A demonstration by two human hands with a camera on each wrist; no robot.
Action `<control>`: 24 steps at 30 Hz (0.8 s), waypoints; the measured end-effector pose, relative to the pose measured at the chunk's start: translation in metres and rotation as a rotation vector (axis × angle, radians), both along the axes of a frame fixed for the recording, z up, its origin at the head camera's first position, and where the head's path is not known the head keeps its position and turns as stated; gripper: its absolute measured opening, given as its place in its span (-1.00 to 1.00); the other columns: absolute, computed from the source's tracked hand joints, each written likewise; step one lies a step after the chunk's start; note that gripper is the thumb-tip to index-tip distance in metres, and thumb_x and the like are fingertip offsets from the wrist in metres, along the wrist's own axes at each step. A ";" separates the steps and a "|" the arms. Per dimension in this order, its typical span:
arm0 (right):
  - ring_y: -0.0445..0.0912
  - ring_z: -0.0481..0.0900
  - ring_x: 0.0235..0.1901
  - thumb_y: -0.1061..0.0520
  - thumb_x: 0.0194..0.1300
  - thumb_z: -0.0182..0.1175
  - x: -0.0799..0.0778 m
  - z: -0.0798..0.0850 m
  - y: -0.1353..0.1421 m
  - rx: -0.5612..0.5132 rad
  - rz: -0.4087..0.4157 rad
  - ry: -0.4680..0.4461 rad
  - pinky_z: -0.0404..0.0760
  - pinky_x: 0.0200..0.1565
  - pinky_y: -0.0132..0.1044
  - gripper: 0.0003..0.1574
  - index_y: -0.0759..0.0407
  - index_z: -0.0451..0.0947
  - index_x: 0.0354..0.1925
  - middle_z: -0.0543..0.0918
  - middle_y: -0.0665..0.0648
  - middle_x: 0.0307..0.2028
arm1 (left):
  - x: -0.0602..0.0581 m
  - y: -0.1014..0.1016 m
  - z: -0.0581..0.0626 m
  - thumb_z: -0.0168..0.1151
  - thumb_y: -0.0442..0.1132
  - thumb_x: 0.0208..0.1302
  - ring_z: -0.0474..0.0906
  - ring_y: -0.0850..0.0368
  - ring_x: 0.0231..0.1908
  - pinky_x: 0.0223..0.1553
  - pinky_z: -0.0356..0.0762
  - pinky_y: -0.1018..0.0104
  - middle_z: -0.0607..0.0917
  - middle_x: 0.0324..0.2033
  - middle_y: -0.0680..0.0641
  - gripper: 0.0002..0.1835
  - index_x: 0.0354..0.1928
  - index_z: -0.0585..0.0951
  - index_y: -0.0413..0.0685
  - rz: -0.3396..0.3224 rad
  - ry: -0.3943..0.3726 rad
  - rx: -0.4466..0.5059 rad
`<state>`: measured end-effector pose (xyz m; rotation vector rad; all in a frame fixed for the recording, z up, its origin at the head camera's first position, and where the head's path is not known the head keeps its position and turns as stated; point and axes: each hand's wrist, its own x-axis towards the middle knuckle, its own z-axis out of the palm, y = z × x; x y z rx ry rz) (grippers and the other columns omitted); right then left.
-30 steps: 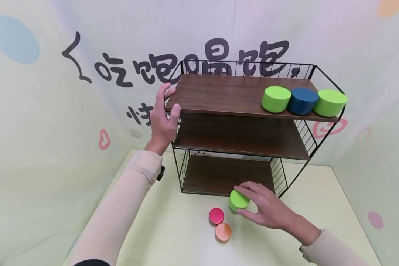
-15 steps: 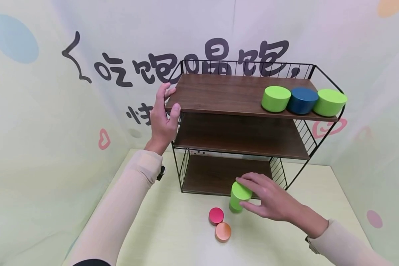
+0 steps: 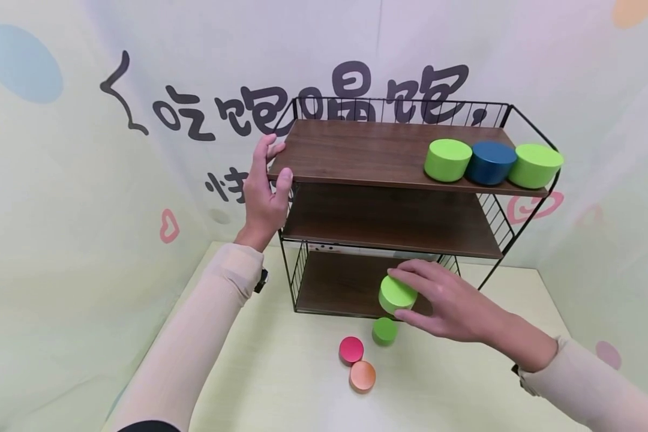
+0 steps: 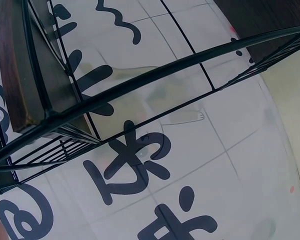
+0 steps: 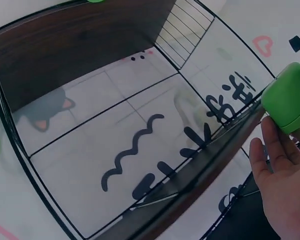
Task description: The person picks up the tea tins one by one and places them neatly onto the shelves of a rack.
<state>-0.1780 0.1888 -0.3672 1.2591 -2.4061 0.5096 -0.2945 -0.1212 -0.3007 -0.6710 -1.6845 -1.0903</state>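
Smooth, squat lime-green cylinder (image 3: 396, 293), flat-topped, pinched in the right hand (image 3: 449, 303), left hand (image 3: 264, 201) gripping the brown top shelf (image 3: 356, 151) at left

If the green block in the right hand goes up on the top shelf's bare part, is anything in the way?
Maybe the top shelf itself: the green block looks lower, so the right hand would lift it past the front edge. No rail shows there, and the three blocks stand at the right end.

Left hand (image 3: 264, 200) raised, right hand (image 3: 449, 301) lower, gripping
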 end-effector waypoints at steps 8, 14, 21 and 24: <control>-0.09 0.56 -0.04 -0.34 0.28 0.20 -0.006 0.027 -0.007 -0.018 0.013 -0.027 0.65 -0.11 -0.14 -0.21 0.20 0.54 0.21 0.58 0.09 0.05 | 0.001 -0.001 0.000 -0.06 -0.24 0.24 0.54 -0.20 0.11 0.03 0.40 0.10 0.63 -0.01 -0.41 -0.46 0.19 0.38 -0.48 -0.001 -0.011 0.004; -0.14 0.57 -0.09 -0.02 0.05 0.51 -0.009 0.047 -0.010 -0.062 0.030 -0.058 0.66 -0.16 -0.22 -0.22 0.23 0.55 0.20 0.58 0.07 0.03 | 0.000 -0.001 0.000 -0.06 -0.24 0.24 0.54 -0.19 0.12 -0.02 0.40 0.11 0.63 0.00 -0.41 -0.46 0.20 0.38 -0.48 -0.003 -0.001 0.002; -0.17 0.57 -0.14 -0.23 0.27 0.29 -0.009 0.072 -0.008 -0.092 0.051 -0.010 0.65 -0.23 -0.22 -0.25 0.25 0.54 0.21 0.58 0.07 0.03 | 0.000 -0.001 0.000 -0.06 -0.20 0.24 0.55 -0.16 0.12 0.01 0.41 0.10 0.63 0.01 -0.39 -0.45 0.21 0.37 -0.44 -0.004 -0.005 0.002; -0.18 0.57 -0.17 -0.32 0.32 0.15 -0.009 0.080 -0.007 -0.094 0.048 0.024 0.63 -0.26 -0.24 -0.21 0.24 0.54 0.22 0.58 0.07 0.03 | -0.001 -0.001 -0.001 -0.05 -0.18 0.24 0.55 -0.12 0.14 0.07 0.42 0.08 0.64 0.02 -0.37 -0.44 0.22 0.37 -0.41 -0.012 -0.016 0.005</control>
